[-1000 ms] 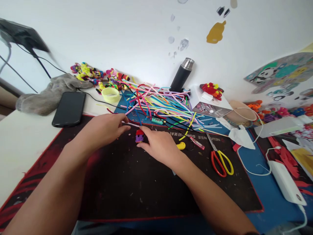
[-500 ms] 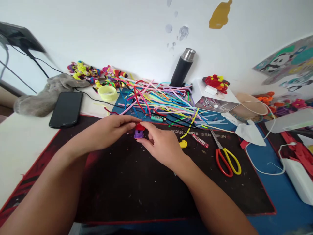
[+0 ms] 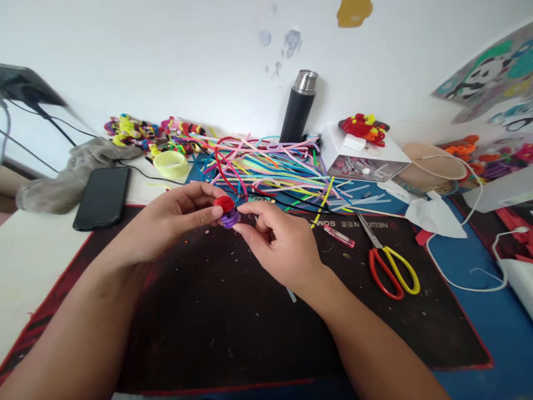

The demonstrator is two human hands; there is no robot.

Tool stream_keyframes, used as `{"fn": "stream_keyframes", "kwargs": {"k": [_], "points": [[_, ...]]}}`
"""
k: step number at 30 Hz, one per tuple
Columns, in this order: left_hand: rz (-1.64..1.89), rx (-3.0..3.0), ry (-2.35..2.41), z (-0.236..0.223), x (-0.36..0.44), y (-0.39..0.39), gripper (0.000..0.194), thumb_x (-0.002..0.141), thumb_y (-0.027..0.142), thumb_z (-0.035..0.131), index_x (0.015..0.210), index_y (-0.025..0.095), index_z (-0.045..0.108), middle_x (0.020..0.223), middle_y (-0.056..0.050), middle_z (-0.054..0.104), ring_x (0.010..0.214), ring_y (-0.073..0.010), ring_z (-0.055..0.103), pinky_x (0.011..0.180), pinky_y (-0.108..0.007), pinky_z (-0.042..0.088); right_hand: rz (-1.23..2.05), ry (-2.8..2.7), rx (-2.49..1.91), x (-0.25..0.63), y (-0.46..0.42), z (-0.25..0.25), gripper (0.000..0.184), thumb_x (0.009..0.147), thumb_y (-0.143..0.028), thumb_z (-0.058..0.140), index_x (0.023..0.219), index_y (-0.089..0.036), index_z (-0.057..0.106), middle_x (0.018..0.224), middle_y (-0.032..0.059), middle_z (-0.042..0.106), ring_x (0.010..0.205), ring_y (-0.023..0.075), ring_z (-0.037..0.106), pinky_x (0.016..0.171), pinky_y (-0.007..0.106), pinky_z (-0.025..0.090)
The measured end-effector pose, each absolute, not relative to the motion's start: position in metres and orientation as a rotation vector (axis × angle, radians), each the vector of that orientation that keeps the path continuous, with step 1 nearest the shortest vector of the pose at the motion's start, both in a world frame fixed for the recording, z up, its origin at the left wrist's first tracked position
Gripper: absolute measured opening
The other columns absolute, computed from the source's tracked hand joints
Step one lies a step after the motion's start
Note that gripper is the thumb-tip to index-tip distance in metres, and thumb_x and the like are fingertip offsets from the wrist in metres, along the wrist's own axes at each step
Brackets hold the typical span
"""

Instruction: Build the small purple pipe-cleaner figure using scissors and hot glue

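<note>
Between my two hands is a small red and purple pipe-cleaner figure (image 3: 229, 218), raised over the dark desk mat (image 3: 216, 322). My left hand (image 3: 183, 216) pinches its red top between thumb and fingers. On the other side, my right hand (image 3: 281, 239) has thumb and forefinger closed at its purple part. Whether the right fingertips grip it or only touch it is hard to see. Behind the hands lies a heap of many-coloured pipe cleaners (image 3: 266, 166). Scissors (image 3: 385, 261) with one red and one yellow handle rest on the mat, right of my right hand.
A black phone (image 3: 102, 198) lies at left, near a grey cloth-like item (image 3: 70, 180) and a roll of yellow tape (image 3: 171, 165). A black flask (image 3: 297, 108) stands against the wall beside a white box (image 3: 366, 158). A white cable (image 3: 462, 286) loops at right.
My left hand has turned and drawn back slightly, showing more of the red part. The figure has shifted a little left and up. The camera view has shifted too.
</note>
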State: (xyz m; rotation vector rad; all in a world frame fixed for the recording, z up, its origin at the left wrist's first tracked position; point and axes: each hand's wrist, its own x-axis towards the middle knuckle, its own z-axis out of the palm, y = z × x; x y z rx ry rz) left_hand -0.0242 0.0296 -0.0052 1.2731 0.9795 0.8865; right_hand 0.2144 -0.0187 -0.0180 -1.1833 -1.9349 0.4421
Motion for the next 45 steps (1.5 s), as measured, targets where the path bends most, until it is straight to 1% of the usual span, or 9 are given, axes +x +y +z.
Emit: {"fn": "stream_keyframes", "kwargs": {"k": [3, 6, 13, 18, 24, 30, 35, 39, 45], "points": [[0.948, 1.236, 0.971, -0.005, -0.021, 0.028, 0.033, 0.083, 0.04, 0.103, 0.105, 0.022, 0.087, 0.099, -0.001, 0.079, 0.087, -0.0136, 0.069, 0.078, -0.02, 0.056, 0.528, -1.82, -1.163, 0.214, -0.018, -0.017, 0.013, 0.11, -0.033, 0.072, 0.11, -0.024, 0.081, 0.078, -0.003, 0.077, 0.059, 0.0122, 0.062, 0.065, 0.026, 0.046], [0.988, 1.238, 0.959, -0.005, -0.02, 0.027, 0.034, 0.081, 0.042, 0.105, 0.102, 0.023, 0.087, 0.096, 0.001, 0.078, 0.085, -0.0113, 0.068, 0.076, -0.017, 0.055, 0.565, -1.789, -1.161, 0.213, -0.017, -0.018, 0.01, 0.107, -0.029, 0.073, 0.101, -0.024, 0.08, 0.074, -0.0041, 0.075, 0.058, 0.0118, 0.06, 0.065, 0.025, 0.046], [0.984, 1.312, 0.965, -0.002, -0.019, 0.027, 0.035, 0.078, 0.044, 0.106, 0.1, 0.023, 0.087, 0.095, 0.001, 0.077, 0.085, -0.0115, 0.068, 0.075, -0.017, 0.056, 0.51, -1.799, -1.132, 0.212, -0.016, -0.02, 0.007, 0.106, -0.026, 0.075, 0.103, -0.023, 0.08, 0.075, -0.0043, 0.074, 0.055, 0.0106, 0.056, 0.064, 0.025, 0.045], [0.952, 1.343, 0.972, 0.002, -0.016, 0.025, 0.034, 0.078, 0.04, 0.105, 0.098, 0.022, 0.084, 0.091, 0.002, 0.074, 0.079, -0.0107, 0.064, 0.07, -0.017, 0.054, 0.485, -1.825, -1.152, 0.212, -0.016, -0.021, 0.007, 0.106, -0.026, 0.074, 0.102, -0.024, 0.079, 0.074, -0.0049, 0.073, 0.055, 0.0107, 0.056, 0.063, 0.025, 0.043], [0.937, 1.336, 1.002, 0.002, -0.015, 0.023, 0.035, 0.078, 0.039, 0.105, 0.1, 0.022, 0.083, 0.096, 0.001, 0.076, 0.087, -0.0127, 0.069, 0.076, -0.019, 0.058, 0.435, -1.873, -1.183, 0.211, -0.016, -0.024, 0.01, 0.108, -0.027, 0.07, 0.101, -0.025, 0.078, 0.071, -0.0046, 0.07, 0.056, 0.0121, 0.056, 0.064, 0.026, 0.041], [0.955, 1.358, 0.961, 0.0, -0.012, 0.021, 0.029, 0.081, 0.033, 0.102, 0.101, 0.023, 0.083, 0.097, 0.001, 0.077, 0.089, -0.0127, 0.073, 0.078, -0.018, 0.059, 0.37, -1.929, -1.197, 0.21, -0.016, -0.027, 0.011, 0.104, -0.021, 0.066, 0.097, -0.025, 0.074, 0.067, -0.0061, 0.066, 0.055, 0.0118, 0.055, 0.063, 0.027, 0.038], [0.93, 1.398, 0.945, -0.003, -0.013, 0.02, 0.027, 0.085, 0.033, 0.099, 0.106, 0.024, 0.083, 0.1, 0.0, 0.079, 0.092, -0.014, 0.075, 0.082, -0.02, 0.06, 0.378, -1.938, -1.24, 0.208, -0.017, -0.027, 0.008, 0.099, -0.021, 0.066, 0.094, -0.025, 0.069, 0.064, -0.0073, 0.063, 0.054, 0.0114, 0.056, 0.06, 0.027, 0.036], [0.94, 1.47, 0.97, -0.003, -0.013, 0.021, 0.023, 0.088, 0.033, 0.095, 0.106, 0.024, 0.083, 0.101, 0.0, 0.078, 0.092, -0.0138, 0.073, 0.082, -0.02, 0.06, 0.373, -1.925, -1.242, 0.208, -0.017, -0.027, 0.009, 0.098, -0.021, 0.064, 0.092, -0.025, 0.068, 0.063, -0.0071, 0.061, 0.053, 0.0114, 0.054, 0.06, 0.027, 0.037], [0.939, 1.47, 1.009, -0.002, -0.013, 0.022, 0.023, 0.087, 0.035, 0.094, 0.104, 0.024, 0.082, 0.1, -0.001, 0.077, 0.09, -0.0154, 0.072, 0.079, -0.023, 0.06, 0.41, -1.883, -1.208, 0.208, -0.018, -0.025, 0.01, 0.098, -0.02, 0.062, 0.09, -0.025, 0.067, 0.064, -0.0072, 0.062, 0.052, 0.0105, 0.053, 0.06, 0.025, 0.038]]}}
